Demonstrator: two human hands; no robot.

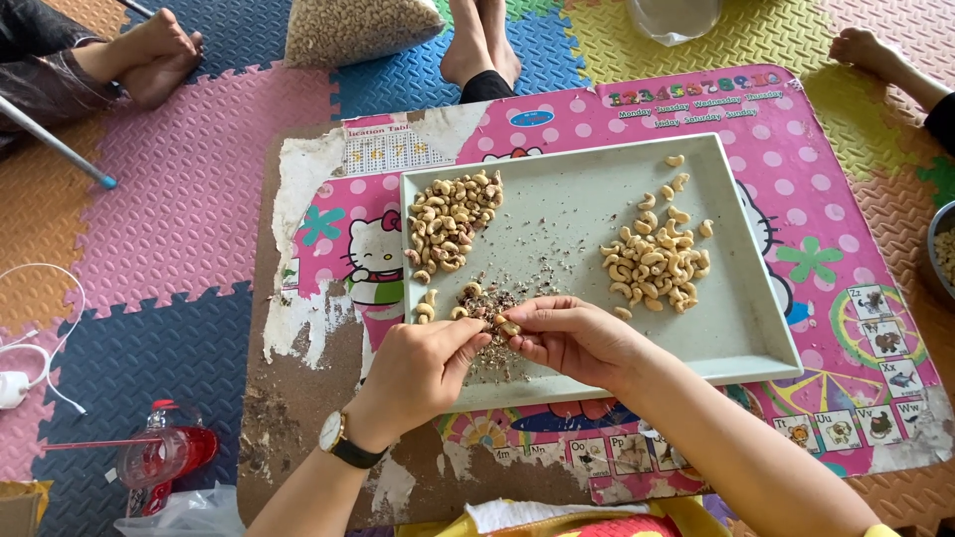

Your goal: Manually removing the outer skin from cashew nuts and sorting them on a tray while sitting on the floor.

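Note:
A pale grey tray [577, 224] lies on a low table with a worn pink cartoon cover [836, 209]. One heap of cashew nuts [453, 221] sits at the tray's left, another heap of cashews [657, 261] at its right. A small mound of dark skin flakes [485, 301] lies at the tray's near left. My left hand [418, 368], with a wristwatch, and my right hand [572, 338] meet over the flakes, both pinching one cashew [507, 325] between their fingertips.
Coloured foam floor mats [179, 199] surround the table. Other people's bare feet [149, 55] and more feet [482, 45] rest at the far side. A clear sack of cashews [353, 28] stands behind the table. A red-tinted bottle [164, 457] and a white cable [30, 348] lie at left.

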